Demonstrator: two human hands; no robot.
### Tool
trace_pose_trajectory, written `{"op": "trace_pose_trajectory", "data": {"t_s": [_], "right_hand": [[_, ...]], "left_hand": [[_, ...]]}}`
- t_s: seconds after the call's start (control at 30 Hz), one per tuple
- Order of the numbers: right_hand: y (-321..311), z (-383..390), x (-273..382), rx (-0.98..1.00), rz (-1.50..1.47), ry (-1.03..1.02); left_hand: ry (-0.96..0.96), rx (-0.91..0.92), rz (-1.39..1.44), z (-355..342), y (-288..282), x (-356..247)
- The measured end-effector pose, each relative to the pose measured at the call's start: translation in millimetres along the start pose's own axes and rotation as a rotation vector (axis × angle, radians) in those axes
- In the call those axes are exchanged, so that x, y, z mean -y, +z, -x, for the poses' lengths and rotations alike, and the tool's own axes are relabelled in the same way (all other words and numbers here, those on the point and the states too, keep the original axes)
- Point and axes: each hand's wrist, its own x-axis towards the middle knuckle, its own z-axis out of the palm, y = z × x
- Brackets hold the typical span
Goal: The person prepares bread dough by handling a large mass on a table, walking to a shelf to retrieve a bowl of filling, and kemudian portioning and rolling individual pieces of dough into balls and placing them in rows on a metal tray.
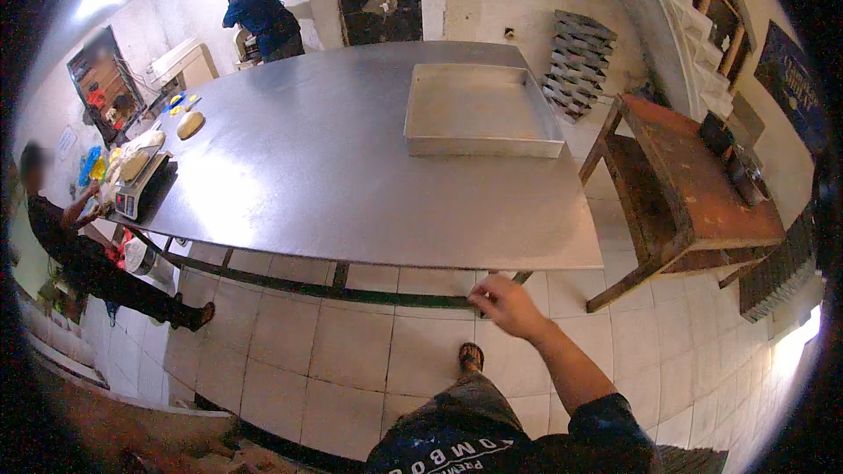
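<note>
My right hand (507, 305) hangs over the floor just off the near edge of the large metal table (351, 202), toward its right end. Its fingers are loosely curled in, and nothing shows in them. My left hand is out of sight. A wide, shallow metal tray (485, 147) rests on the far right part of the table, with nothing visible in it. At the table's left end lies a rounded lump of dough (190, 125). Near it stands a digital scale (129, 202) with more dough on it.
A person (66, 224) stands at the left end by the scale; another person (261, 19) is beyond the far edge. To the right is a brown wooden bench (676, 167) bearing metal tins (746, 174). Stacked metal pans (578, 61) stand by the back wall.
</note>
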Motion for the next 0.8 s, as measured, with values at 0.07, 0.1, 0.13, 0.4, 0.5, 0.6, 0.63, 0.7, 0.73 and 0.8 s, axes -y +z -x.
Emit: {"op": "trace_pose_trajectory", "data": {"t_s": [0.07,0.1,0.13,0.4,0.5,0.6,0.63,0.7,0.73,0.8], "right_hand": [[-27,-23,-17,-0.235,-0.021,-0.027],[-47,-41,-26,-0.35,0.054,-0.091],[-63,-58,-49,-0.393,0.193,-0.103],[-149,-222,-148,-0.321,0.602,-0.105],[-130,-272,-167,-0.204,0.557,-0.118],[-100,-299,-206,-0.047,0.586,-0.003],[-102,-307,-257,-0.268,0.585,-0.261],[-100,-298,-217,-0.11,0.666,-0.026],[-108,-290,-228,-0.166,0.648,-0.091],[-113,-280,-245,-0.256,0.611,-0.237]], "left_hand": [[-0.098,0.094,0.304,-19,6,-67],[-0.285,0.126,0.589,-18,4,-111],[-0.468,0.133,0.898,-18,-6,-157],[-0.229,0.628,1.229,-100,-185,-343],[-0.331,0.743,1.151,-76,-198,-341],[-0.462,0.829,1.02,-35,-209,-323],[-0.496,0.842,0.997,-33,-212,-328],[-0.567,0.905,0.923,-13,-227,-322],[-0.613,0.876,0.943,-15,-233,-323],[-0.621,0.881,0.884,-15,-243,-324]]}}
